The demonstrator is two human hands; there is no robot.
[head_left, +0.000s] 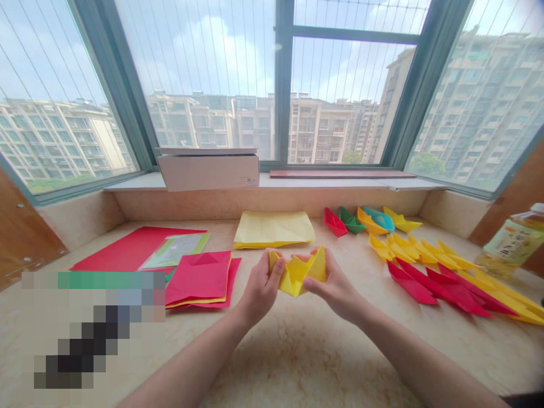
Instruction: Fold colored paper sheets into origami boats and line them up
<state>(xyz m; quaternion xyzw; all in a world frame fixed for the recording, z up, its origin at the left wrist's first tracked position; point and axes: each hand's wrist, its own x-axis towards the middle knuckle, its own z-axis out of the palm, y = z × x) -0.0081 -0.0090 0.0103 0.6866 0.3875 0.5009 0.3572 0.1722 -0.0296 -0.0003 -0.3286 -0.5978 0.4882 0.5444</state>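
Note:
A yellow paper boat [296,276] is held up over the counter between my two hands, its middle opened into a hollow with a peak inside. My left hand [264,283] pinches its left end, thumb on the near side. On the right end, my right hand [334,283] grips the paper the same way, with the thumb near the lower fold. The fingers behind the boat are mostly hidden. Just beyond my hands lies a stack of yellow paper [274,228]. To the left of my left hand is a pile of red and yellow paper squares [199,277].
Finished boats in several colours, including a green one [351,220], stand at the back right. Yellow boats [419,249] and red folded boats [446,289] lie nearer, beside a bottle [512,235]. Red sheets [131,248] lie left; a white box [210,171] sits on the sill.

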